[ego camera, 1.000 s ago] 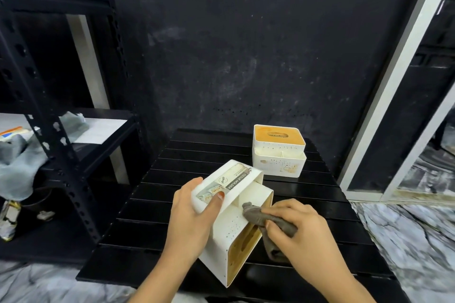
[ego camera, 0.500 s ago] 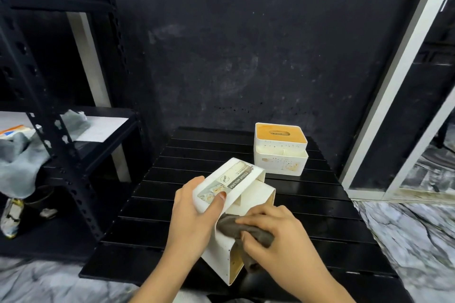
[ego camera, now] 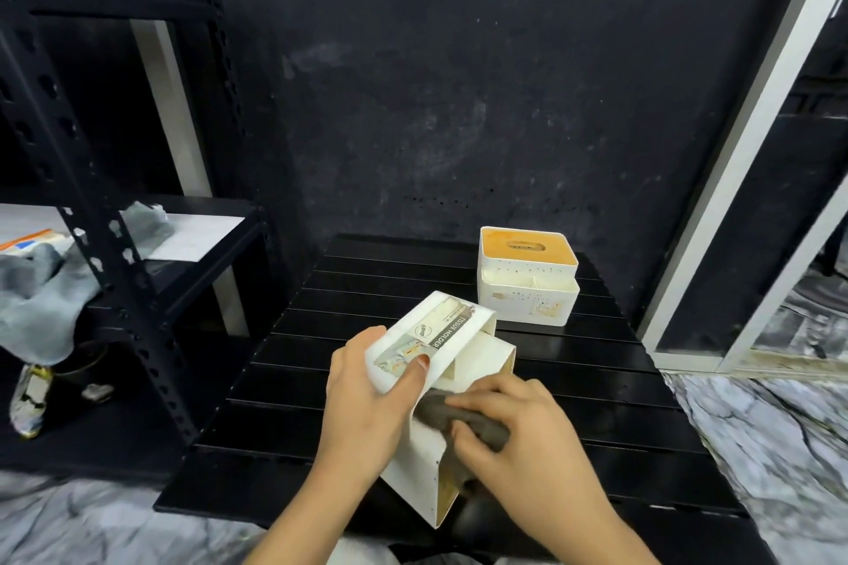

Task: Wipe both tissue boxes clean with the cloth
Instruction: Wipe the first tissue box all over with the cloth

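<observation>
My left hand [ego camera: 367, 399] grips a white tissue box [ego camera: 426, 477] turned on its side over the near part of the black slatted table [ego camera: 284, 362], thumb on its printed label. A dark grey cloth [ego camera: 452, 415] lies pressed against the box's upper side under my right hand [ego camera: 514, 436], just beside my left thumb. The second white tissue box [ego camera: 527, 284], with an orange slotted lid, stands upright at the table's far right, untouched.
A black metal shelf rack [ego camera: 110, 243] stands to the left, holding grey rags [ego camera: 32, 289] and paper. A black wall is behind the table. A white door frame [ego camera: 734, 179] rises at right. Marbled floor surrounds the table.
My right hand has slid the cloth leftward along the box's side, from its right edge toward my left thumb. The left hand keeps the same grip.
</observation>
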Motion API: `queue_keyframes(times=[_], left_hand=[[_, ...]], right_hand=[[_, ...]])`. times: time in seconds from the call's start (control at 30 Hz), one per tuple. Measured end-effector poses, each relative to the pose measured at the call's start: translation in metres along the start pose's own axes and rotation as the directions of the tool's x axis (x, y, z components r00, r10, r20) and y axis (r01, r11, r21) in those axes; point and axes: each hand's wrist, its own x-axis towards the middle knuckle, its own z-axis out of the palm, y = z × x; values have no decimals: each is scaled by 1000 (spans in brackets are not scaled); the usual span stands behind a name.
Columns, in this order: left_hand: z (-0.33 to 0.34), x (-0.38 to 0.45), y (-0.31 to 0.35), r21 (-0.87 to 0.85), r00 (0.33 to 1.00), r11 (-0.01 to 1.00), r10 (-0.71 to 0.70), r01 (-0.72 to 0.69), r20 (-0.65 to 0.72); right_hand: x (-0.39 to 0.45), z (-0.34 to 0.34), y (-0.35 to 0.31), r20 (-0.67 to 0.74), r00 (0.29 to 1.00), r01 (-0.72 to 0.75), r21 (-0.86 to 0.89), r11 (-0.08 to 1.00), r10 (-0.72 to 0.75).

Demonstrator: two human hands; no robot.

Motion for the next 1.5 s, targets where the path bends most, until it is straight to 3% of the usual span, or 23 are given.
queue_keyframes(times=[0.2,0.3,0.43,0.67,0.77,0.87,1.0,1.5], left_hand=[[3,5,0,33,1000,999,-30,30,-1],[3,3,1,16,999,999,-36,36,-19],[4,-1,4,2,999,1000,-29,29,-30],[6,1,7,28,997,998,-50,52,-51],[6,1,7,22,997,998,-54,55,-51],[7,1,7,28,999,999,-27,29,-43],[8,2,5,68,1000,998,14,-14,-9],[-1,21,5,137,995,989,39,-51,88]], right_hand=[[11,6,-6,-23,1000,-5,-116,993,2],[-2,15,-8,-57,998,38,-47,998,-41],[-3,5,0,-43,998,-33,37,999,34],[5,12,-2,-61,997,-52,-93,994,46],[-8,21,-3,-126,991,-46,1,999,46],[-19,31,2,-261,965,22,-22,1000,-27],[-26,36,6,-337,937,91,-30,995,-96],[-24,43,14,-327,940,111,13,994,-101]])
